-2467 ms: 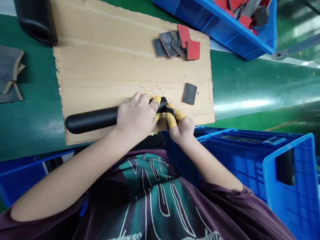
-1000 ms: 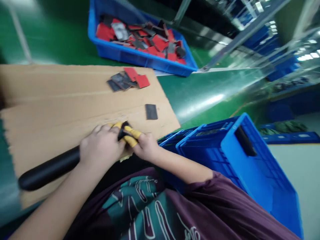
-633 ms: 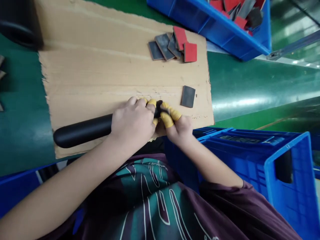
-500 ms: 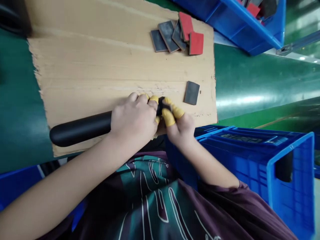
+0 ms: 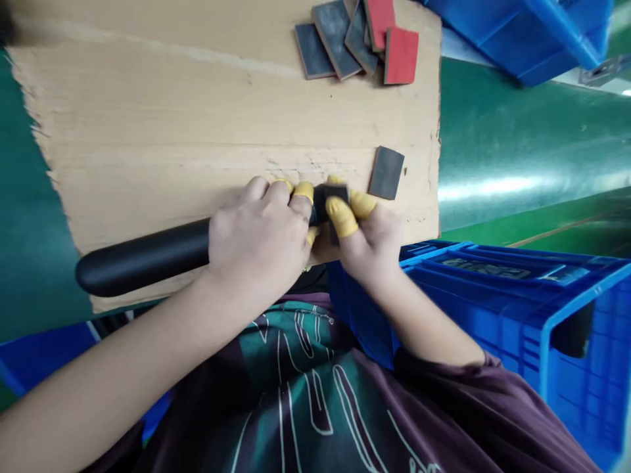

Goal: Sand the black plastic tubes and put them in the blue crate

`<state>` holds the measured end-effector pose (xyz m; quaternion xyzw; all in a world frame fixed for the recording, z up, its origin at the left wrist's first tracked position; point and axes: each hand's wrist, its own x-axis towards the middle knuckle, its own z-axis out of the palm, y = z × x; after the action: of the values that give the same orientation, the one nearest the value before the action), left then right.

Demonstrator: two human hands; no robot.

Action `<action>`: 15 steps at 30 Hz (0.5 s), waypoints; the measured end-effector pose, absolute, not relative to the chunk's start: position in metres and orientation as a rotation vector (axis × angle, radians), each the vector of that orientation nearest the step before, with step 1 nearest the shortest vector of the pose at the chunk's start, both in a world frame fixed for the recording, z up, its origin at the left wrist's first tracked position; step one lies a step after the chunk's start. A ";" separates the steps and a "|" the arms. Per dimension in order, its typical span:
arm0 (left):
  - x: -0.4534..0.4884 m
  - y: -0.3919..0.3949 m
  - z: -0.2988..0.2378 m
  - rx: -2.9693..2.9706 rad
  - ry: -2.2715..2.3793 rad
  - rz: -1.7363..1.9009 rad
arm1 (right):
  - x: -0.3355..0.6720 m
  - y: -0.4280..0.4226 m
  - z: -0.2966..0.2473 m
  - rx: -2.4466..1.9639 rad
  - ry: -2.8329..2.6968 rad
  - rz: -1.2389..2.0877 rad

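My left hand (image 5: 257, 230) grips a matte black cylindrical rod (image 5: 142, 257), which lies across the lower part of a cardboard sheet (image 5: 148, 112). Yellow finger cots cover my fingertips. My right hand (image 5: 372, 235) pinches a dark grey square pad (image 5: 330, 200) against the rod's far end, hiding that end. Just beyond those fingertips, a loose dark grey pad (image 5: 386, 173) lies on the cardboard. Further up is an overlapping group of dark grey pads (image 5: 332, 39), along with red-faced pads (image 5: 401, 56).
A blue plastic crate (image 5: 493, 276) stands close by my right forearm, and a blue bin (image 5: 522, 33) sits at the top right. The cardboard rests on a green workbench (image 5: 507, 125). More blue plastic (image 5: 44, 355) shows at the lower left.
The view has swung back from its sideways turn and moved closer to the cardboard. The dark pad now sits more squarely across the rod's end, between my fingers.
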<state>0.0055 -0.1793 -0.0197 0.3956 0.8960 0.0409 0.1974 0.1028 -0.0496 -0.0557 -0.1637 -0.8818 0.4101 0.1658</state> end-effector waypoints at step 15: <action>0.010 -0.178 -0.020 1.095 2.529 0.111 | 0.107 -0.048 -0.053 -0.337 -2.571 1.124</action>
<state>0.0104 -0.1777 -0.0196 0.3898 0.9001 0.0396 0.1906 0.1066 -0.0483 -0.0532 -0.1178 -0.8985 0.3927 0.1571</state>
